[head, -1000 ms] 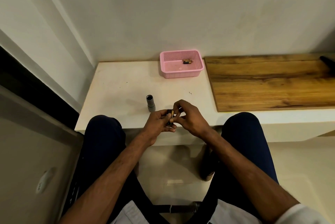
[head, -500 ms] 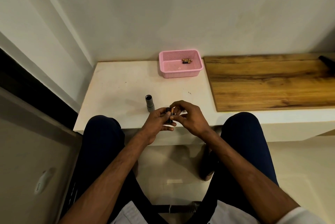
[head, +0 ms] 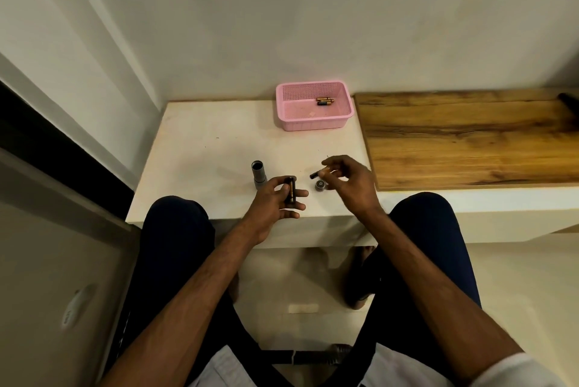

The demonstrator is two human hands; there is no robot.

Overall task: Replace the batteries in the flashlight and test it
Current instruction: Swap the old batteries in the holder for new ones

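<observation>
Flashlight (head: 257, 175) lies open; left fingers (head: 295, 207) grip the battery holder (head: 291, 195). Right fingers (head: 336, 163) pinch one battery (head: 317, 174). Reloading from the twelve-o'clock basket (head: 313, 125) and testing remain.

On the table (head: 200, 142) the basket (head: 313, 124) stands at the far side, close to the wall, and two batteries (head: 325, 101) lie in it, in its far right part. The flashlight body (head: 258, 175) stands on the near part of the table. Just right of it is the left hand (head: 274, 203), which holds the battery holder (head: 291, 194). The cap (head: 320, 184) lies on the table between the hands, under the single battery (head: 317, 174) that the right hand (head: 352, 184) pinches. The board (head: 470, 142) lies right of the table, beside the basket.
</observation>
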